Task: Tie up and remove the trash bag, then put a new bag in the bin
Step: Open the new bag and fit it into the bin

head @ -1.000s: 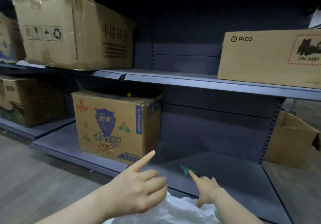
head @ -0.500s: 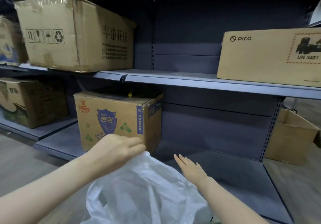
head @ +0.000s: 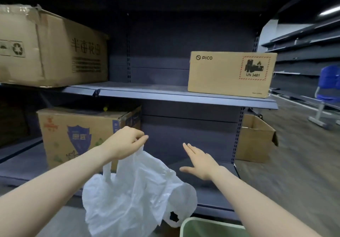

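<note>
This looks like a storeroom or the stock area of a shop. Dark metal shelving [head: 184, 97] with slotted uprights runs along the wall, carrying brown cardboard shipping cartons: a PICO box [head: 230, 73] with a battery hazard label, a large taped carton [head: 51, 47] with a recycling mark, and a printed product box [head: 82, 135] on the shelf below. More long shelving [head: 303, 40] lines the far right, beside a blue chair [head: 329, 89] on a wood-look floor [head: 303, 163].

The left hand [head: 125, 143] has lifted the white bag [head: 136, 194] clear of the green bin [head: 211, 227].
</note>
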### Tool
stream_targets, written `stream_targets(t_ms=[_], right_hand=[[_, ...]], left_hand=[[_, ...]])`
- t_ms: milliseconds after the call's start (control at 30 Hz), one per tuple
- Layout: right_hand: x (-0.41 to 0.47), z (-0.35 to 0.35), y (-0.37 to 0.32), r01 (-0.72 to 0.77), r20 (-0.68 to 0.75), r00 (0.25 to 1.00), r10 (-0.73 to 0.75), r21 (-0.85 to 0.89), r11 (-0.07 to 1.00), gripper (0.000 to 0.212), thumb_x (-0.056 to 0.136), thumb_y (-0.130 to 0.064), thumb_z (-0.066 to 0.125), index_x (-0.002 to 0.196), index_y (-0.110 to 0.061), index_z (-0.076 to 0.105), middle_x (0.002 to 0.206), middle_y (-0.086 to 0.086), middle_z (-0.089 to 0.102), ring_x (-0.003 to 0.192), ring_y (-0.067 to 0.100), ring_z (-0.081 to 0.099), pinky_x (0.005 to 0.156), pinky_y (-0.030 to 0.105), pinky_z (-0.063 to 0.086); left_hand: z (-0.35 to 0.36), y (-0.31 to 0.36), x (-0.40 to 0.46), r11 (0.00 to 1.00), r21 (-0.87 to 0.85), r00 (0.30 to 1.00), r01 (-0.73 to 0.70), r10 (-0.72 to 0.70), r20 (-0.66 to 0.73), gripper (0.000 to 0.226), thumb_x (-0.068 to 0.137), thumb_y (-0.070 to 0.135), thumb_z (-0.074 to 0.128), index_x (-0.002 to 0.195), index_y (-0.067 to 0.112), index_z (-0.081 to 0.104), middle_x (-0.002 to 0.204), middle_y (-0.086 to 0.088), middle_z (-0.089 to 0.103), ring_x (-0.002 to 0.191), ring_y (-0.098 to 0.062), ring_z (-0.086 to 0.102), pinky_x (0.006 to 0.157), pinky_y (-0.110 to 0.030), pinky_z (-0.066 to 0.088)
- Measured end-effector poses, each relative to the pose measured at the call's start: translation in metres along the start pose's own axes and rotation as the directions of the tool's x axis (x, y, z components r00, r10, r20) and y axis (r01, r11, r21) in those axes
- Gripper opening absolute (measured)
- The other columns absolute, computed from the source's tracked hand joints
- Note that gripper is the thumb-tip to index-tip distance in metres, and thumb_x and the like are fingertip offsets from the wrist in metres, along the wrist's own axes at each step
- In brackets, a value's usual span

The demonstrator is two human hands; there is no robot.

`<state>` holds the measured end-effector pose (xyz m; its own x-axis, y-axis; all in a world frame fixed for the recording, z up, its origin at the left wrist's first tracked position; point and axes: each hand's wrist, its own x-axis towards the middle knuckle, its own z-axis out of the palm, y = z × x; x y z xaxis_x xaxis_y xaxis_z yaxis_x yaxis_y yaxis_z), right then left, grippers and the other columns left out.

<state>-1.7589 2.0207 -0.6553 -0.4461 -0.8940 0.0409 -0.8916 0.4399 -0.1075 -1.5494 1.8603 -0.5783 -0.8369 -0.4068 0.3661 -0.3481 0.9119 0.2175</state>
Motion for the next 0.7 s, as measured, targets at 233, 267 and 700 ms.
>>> stream_targets(t_ms=[233,267,700], right_hand=[[-0.024,-0.007,0.022,-0.061,-0.026,0.998,0.064,0.105,0.993,0.112,0.077,-0.061,0.061,0.149,-0.019,-0.014,0.158,-0.003,-0.007,0.146,0.016,0.002,0.116,0.047,0.019],[-0.024,-0.005,0.023,-0.057,-0.036,0.997,0.062,0.144,0.988,0.118,0.073,-0.062,0.065,0.148,-0.018,-0.015,0.158,-0.004,-0.007,0.146,0.016,0.002,0.116,0.048,0.020],[0.001,0.009,0.009,-0.386,-0.393,0.862,0.318,-0.105,0.916,0.044,0.086,-0.006,0.050,0.128,-0.018,0.050,0.116,-0.001,0.056,0.120,0.022,0.043,0.116,0.054,0.011]], left_hand=[[-0.016,0.054,0.002,0.811,0.362,0.774,-0.459,0.565,-0.284,0.040,0.085,0.036,0.050,0.054,0.011,0.059,0.071,0.005,0.060,0.050,-0.018,0.057,0.043,-0.017,0.035],[-0.020,0.060,-0.001,0.768,0.381,0.710,-0.515,0.631,-0.313,0.040,0.083,0.035,0.048,0.052,0.011,0.058,0.071,0.003,0.062,0.046,-0.019,0.055,0.040,-0.016,0.035],[-0.031,-0.005,-0.112,0.725,0.442,0.595,-0.529,0.688,-0.416,0.044,0.095,0.029,0.050,0.060,0.005,0.063,0.096,-0.014,0.071,0.058,-0.026,0.064,0.049,-0.029,0.053]])
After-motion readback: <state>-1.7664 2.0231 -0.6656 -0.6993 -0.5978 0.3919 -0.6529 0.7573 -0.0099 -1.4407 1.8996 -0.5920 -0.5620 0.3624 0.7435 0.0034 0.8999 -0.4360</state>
